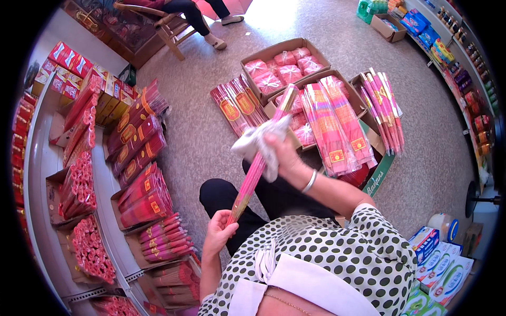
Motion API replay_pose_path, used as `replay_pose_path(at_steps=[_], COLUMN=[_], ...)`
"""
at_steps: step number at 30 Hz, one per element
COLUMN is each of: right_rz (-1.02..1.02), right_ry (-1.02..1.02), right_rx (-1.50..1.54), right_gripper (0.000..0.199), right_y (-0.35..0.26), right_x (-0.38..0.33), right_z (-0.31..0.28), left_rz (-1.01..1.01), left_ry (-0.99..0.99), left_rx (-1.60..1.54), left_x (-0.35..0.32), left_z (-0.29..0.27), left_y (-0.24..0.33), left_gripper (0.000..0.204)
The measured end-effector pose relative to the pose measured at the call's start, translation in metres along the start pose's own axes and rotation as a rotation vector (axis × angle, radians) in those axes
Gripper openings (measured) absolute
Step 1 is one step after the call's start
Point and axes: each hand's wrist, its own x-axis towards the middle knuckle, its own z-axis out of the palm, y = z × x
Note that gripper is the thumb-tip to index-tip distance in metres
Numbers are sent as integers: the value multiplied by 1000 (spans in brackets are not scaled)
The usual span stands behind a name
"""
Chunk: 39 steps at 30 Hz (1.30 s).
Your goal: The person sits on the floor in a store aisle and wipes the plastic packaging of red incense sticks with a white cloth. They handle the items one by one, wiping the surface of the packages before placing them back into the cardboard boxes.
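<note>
Right now the person holds a long pink incense pack [256, 167] that runs on a slant across the middle of the frame. The left hand [219, 231], below the middle, has its grip closed around the bottom end of the pack. The right hand [282, 152], just above the middle, is closed on a white cloth [258, 143] and presses it around the upper part of the pack. The top end of the pack pokes out past the cloth. This pack looks long, thin and light, and I think it is a bit stiff but could snap if it bends too much, since the sticks inside are brittle. Its shiny wrap may be slippery, so holding it near both ends, as the hands do now, seems the safest way. Behind it, in the upper middle of the frame, cardboard boxes [263, 55] sit on the floor [200, 131] with more pink packs [332, 124] leaning in them. On the left side of the frame, shelves [39, 174] carry many red incense bundles [145, 197]. In the lower right corner lie some blue and white boxes [440, 263].
</note>
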Motion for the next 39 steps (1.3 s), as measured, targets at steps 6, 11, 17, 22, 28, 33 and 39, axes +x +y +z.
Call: replay_pose_path(at_steps=[6, 11, 17, 22, 28, 33, 39], right_rz=[-174, -119, 226, 147, -94, -67, -16], right_ry=[154, 50, -100, -74, 2, 62, -29], right_rx=[-42, 2, 46, -38, -49, 69, 114], right_gripper=[42, 36, 43, 42, 34, 33, 40], right_y=[-50, -24, 48, 40, -33, -74, -24], right_x=[52, 12, -54, -39, 31, 63, 30], right_z=[-47, 0, 24, 16, -9, -36, -11], left_rz=[-90, -14, 35, 11, -141, -138, -44], left_ry=[-158, -147, -25, -30, -168, -305, -294], left_rx=[-123, -65, 45, 32, -167, -187, -105], left_x=[-15, 4, 27, 20, -4, -11, 11], left_z=[-13, 5, 36, 33, 7, 2, -5], left_y=[-11, 1, 27, 19, 0, 3, -8], left_gripper=[26, 24, 26, 26, 22, 17, 21])
